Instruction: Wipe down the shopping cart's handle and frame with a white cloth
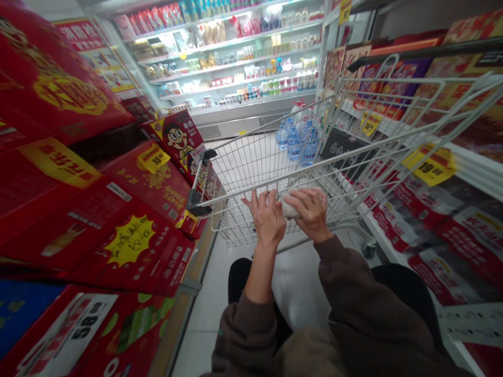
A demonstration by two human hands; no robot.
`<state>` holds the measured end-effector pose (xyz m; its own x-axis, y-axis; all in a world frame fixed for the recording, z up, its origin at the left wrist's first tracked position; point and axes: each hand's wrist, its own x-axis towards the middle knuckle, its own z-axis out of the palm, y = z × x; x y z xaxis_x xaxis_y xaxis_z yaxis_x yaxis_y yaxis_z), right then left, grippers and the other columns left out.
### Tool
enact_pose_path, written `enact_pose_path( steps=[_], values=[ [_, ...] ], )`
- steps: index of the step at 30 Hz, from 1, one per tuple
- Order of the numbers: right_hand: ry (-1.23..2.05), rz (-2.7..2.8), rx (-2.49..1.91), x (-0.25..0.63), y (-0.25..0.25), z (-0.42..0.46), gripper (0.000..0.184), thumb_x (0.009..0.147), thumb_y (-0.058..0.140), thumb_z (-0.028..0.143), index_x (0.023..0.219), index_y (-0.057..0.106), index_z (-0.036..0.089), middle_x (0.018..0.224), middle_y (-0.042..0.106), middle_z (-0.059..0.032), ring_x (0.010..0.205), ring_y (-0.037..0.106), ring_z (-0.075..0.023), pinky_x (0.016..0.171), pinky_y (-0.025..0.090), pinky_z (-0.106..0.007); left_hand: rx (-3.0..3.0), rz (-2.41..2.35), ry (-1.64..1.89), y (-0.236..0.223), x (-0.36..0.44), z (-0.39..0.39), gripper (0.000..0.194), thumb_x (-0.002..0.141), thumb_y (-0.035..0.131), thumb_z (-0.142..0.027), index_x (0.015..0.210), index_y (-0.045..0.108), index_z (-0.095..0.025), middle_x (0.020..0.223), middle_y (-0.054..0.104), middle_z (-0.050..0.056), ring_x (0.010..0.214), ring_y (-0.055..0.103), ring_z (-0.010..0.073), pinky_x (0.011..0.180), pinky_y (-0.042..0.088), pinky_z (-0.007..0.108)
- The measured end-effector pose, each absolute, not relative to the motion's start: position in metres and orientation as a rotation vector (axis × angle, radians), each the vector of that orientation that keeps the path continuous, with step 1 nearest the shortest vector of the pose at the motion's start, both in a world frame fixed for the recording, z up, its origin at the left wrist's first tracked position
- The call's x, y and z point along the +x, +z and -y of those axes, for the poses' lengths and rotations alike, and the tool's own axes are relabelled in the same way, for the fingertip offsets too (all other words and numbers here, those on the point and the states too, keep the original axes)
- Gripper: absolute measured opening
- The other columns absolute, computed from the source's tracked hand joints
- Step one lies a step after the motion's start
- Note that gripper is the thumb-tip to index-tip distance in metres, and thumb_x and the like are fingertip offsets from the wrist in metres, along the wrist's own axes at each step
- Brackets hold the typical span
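Note:
A wire shopping cart (231, 196) stands sideways across the aisle in front of me. My right hand (312, 208) is wrapped round a crumpled greyish-white cloth (290, 206) at the cart's near side. Just left of it, my left hand (268, 217) has its fingers spread and lies against the wire side, close to the top rail. Its fingertips are near the rail; whether they press on it I cannot tell. Most of the cloth is hidden under the right fingers.
Stacked red gift boxes (129, 235) line the left side. Shelves with packaged goods (459, 220) and price tags (430, 165) run along the right. Beyond the cart are blue-tinted water bottles (294, 144), a black box (348, 146) and a lit refrigerated display (243, 118). A caster (368, 248) shows below.

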<state>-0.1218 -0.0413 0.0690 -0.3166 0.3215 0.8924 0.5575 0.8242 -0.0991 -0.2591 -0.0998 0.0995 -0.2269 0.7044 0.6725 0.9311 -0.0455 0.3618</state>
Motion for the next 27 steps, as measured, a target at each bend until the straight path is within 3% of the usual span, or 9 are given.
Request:
enact_pose_path(
  steps=[7,21,27],
  values=[
    [-0.209,2.002,-0.702,-0.124,0.048,0.046,0.04,0.082,0.057,0.006,0.113,0.067,0.028,0.11,0.07,-0.0022,0.112,0.056,-0.0209,0.107,0.033,-0.044,-1.753,1.961,-1.11,0.099,-0.259,0.1,0.058,0.103,0.016,-0.04,0.133,0.06,-0.017,0.126,0.061,0.013,0.145,0.033,0.0363,0.121,0.002,0.068],
    [-0.275,1.828,-0.757,-0.106,0.049,0.049,0.05,0.078,0.056,0.003,0.12,0.065,0.029,0.119,0.069,-0.0035,0.12,0.054,-0.0234,0.111,0.032,-0.047,-1.732,1.949,-1.145,0.096,-0.256,0.101,0.054,0.104,0.019,-0.038,0.135,0.057,-0.016,0.134,0.059,0.013,0.148,0.027,0.036,0.122,0.005,0.067],
    [-0.249,1.846,-0.782,-0.099,0.034,0.044,0.04,0.081,0.061,0.006,0.114,0.067,0.026,0.115,0.072,-0.0036,0.115,0.056,-0.0235,0.109,0.034,-0.046,-1.606,1.889,-1.292,0.096,-0.235,0.104,0.048,0.103,0.025,-0.035,0.131,0.059,-0.017,0.139,0.042,0.017,0.147,0.023,0.0333,0.122,0.012,0.065]
  ],
)
